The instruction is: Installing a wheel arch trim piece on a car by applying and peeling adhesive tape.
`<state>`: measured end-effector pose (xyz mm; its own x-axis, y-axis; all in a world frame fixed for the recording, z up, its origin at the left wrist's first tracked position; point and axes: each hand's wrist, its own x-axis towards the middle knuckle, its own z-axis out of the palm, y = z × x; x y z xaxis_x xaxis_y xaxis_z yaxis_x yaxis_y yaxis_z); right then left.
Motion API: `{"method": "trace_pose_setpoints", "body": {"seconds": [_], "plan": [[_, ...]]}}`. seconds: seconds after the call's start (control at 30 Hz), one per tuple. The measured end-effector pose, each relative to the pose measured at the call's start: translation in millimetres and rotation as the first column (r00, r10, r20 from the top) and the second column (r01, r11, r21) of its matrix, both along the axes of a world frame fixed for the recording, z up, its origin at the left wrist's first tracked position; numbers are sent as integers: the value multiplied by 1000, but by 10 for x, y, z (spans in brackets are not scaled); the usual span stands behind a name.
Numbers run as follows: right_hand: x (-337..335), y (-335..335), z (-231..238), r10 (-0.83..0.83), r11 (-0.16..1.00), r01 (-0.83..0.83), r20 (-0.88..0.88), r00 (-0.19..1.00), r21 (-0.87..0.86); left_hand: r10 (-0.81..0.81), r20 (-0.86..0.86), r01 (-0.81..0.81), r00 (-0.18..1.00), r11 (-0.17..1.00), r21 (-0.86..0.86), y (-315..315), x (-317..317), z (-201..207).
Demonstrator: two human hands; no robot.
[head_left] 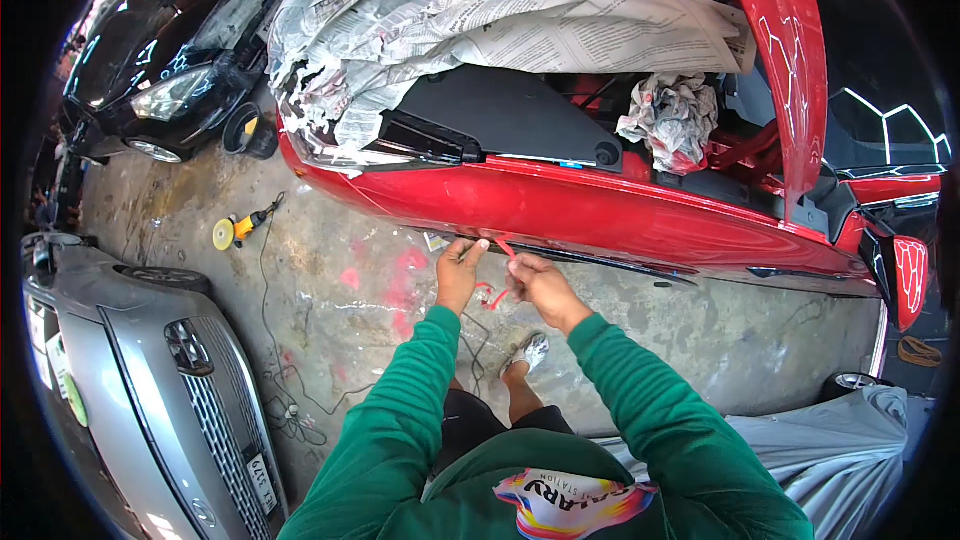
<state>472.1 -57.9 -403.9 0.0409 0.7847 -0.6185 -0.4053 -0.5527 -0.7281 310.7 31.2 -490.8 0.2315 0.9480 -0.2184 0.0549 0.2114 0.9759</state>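
A thin red strip (504, 247), resembling tape, runs from the fingers of my right hand (545, 290) toward the car, and a loose curl of it dangles below. My right hand is closed on the strip. Beside it my left hand (458, 274) is closed in a pinch at the lower edge of the red car's side panel (560, 212). Whether the left fingertips hold the strip's end or something else is not clear. Both hands are just in front of the dark wheel-arch edge.
Newspaper sheets (600, 25) cover the engine bay, and a crumpled wad (672, 125) sits beside the raised red panel (785, 50). A yellow polisher (238, 231) lies on the concrete with its cord trailing. A silver car (150, 360), black car (165, 40) and grey cover (815, 450) stand around.
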Motion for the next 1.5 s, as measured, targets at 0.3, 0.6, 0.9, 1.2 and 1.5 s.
{"method": "trace_pose_setpoints", "body": {"seconds": [0.3, 0.6, 0.9, 1.2, 1.5], "plan": [[842, -1065, 759, -59, 991, 35, 191, 980, 128, 48, 43, -48, 998, 999, -17, -62, 38, -75], [1854, -2204, 697, -611, 791, 606, 67, 789, 84, 97, 45, -92, 994, 990, -105, -75, 54, -87], [988, -1596, 199, 172, 985, -134, 636, 752, -107, 310, 242, -271, 919, 945, -182, -66, 130, -157], [-68, -45, -539, -371, 923, 382, -159, 915, 40, 338, 416, -235, 844, 931, -280, -92, 159, -101], [-234, 120, -792, -511, 840, 511, -50, 858, 183, 297, 453, -182, 841, 943, -279, -22, 109, -221]]}}
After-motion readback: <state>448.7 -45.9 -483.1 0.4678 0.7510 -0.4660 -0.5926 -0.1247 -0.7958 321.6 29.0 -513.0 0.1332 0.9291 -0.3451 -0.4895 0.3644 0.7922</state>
